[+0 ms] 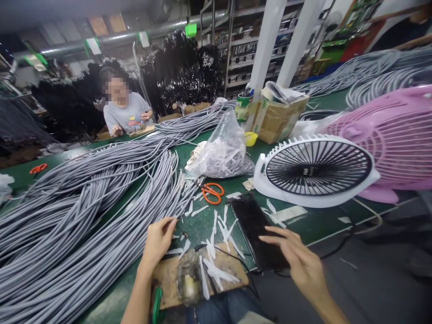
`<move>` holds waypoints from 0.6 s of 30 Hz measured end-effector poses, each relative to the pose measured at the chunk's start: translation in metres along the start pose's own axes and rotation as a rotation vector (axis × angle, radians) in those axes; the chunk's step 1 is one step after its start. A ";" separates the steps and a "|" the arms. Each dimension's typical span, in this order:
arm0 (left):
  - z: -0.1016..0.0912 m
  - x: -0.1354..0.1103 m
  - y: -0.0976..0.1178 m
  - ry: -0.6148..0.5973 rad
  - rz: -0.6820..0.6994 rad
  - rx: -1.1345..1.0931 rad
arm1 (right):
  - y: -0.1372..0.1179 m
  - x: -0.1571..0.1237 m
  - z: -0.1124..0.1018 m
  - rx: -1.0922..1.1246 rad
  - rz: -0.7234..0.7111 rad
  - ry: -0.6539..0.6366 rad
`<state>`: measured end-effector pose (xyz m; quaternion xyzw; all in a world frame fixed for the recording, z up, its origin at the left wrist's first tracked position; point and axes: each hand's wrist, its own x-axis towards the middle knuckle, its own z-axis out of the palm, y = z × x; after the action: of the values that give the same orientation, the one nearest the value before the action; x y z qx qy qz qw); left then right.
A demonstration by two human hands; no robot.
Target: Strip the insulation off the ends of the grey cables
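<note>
My left hand (158, 240) reaches to the near ends of a big heap of grey cables (84, 211), its fingers curled by the cable tips; I see nothing clearly held. My right hand (297, 256) hovers with fingers stretched flat over a black phone (258, 231) lying on the green table (320, 222). A small wooden board (175, 274) with a metal tool on it sits between my hands, strewn with white plastic strips (216, 270).
Orange scissors (212, 192) lie beyond the strips. A clear bag of white scraps (224, 153), a white-rimmed fan (315, 170), a pink fan (394, 135) and a cardboard box (280, 118) stand behind. A person in a grey shirt (126, 114) works across the table.
</note>
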<state>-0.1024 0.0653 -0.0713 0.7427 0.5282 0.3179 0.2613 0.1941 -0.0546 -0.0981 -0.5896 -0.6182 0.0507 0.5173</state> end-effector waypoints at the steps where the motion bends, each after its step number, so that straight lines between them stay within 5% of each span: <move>1: 0.000 0.000 0.000 0.000 0.003 0.000 | 0.000 0.000 0.000 0.043 0.086 0.055; 4: 0.000 0.001 0.001 0.003 0.004 0.004 | 0.008 0.000 0.001 0.165 0.250 0.169; 9: -0.001 0.001 0.002 0.002 0.002 0.009 | 0.023 -0.001 0.007 0.299 0.329 0.250; 18: 0.000 0.001 0.001 -0.013 -0.019 0.008 | 0.004 0.005 0.002 0.271 0.370 0.202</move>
<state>-0.1023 0.0657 -0.0705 0.7408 0.5347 0.3087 0.2647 0.1964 -0.0488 -0.0991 -0.6203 -0.4323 0.1677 0.6327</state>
